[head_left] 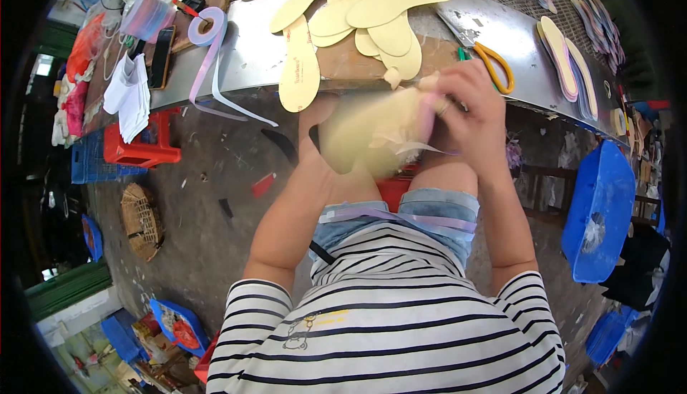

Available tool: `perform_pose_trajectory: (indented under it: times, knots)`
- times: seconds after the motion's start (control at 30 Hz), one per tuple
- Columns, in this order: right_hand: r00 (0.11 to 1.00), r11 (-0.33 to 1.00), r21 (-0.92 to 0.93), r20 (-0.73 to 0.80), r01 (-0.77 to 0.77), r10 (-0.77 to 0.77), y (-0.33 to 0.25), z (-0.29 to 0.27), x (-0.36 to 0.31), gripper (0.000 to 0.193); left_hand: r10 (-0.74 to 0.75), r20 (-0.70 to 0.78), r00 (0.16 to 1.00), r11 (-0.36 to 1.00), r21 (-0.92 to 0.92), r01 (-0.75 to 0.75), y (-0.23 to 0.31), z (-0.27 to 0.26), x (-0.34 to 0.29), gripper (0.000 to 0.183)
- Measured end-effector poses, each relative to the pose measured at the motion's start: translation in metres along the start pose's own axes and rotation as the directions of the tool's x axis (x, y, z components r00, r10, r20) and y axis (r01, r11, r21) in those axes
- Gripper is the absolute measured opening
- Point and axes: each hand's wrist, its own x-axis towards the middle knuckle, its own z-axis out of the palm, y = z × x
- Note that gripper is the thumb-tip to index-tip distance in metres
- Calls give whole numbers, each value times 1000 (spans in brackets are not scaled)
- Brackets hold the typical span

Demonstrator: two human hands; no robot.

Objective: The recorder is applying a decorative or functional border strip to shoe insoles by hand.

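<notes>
A pale yellow insole (365,133), smeared by motion, is held above my lap at the table's edge. My left hand (318,133) grips its left side, with the fingers mostly behind it. At its far right edge my right hand (472,100) has its fingers curled in; what they pinch is too blurred to make out. Lilac shows along that edge, and a thin pale strip hangs below it. Just beyond, several flat yellow insoles (397,11) lie in a loose heap on the table, one jutting over the edge. Scissors with orange handles (495,68) lie by my right hand.
A roll of lilac tape (207,27) trails off the table's edge at left, near a phone (162,57) and white papers (129,97). More insoles (558,57) lie at right. A red stool (143,140) and a blue tub (600,211) stand below the table.
</notes>
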Motion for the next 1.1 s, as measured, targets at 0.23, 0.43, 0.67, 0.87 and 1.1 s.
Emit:
perform_pose_trajectory:
  times: [0.23, 0.43, 0.67, 0.87, 1.1]
  knots:
    - [782, 428, 716, 265, -552, 564, 15, 6, -13, 17, 246, -133, 960, 808, 575, -127, -14, 46, 6, 23]
    - [780, 503, 647, 240, -572, 578, 7, 3, -22, 17, 202, -299, 933, 912, 405, -67, -23, 49, 7, 23]
    - [790, 437, 733, 221, -522, 572, -9, 8, -21, 17, 353, -260, 899, 848, 495, -190, -30, 53, 8, 19]
    - [756, 404, 656, 431, -637, 493, 4, 1, -30, 23, 466, -337, 818, 672, 737, -80, -27, 42, 11, 18]
    - [745, 340, 704, 402, -623, 533, 2, -5, -36, 21, 460, -459, 760, 816, 556, -158, -24, 54, 20, 23]
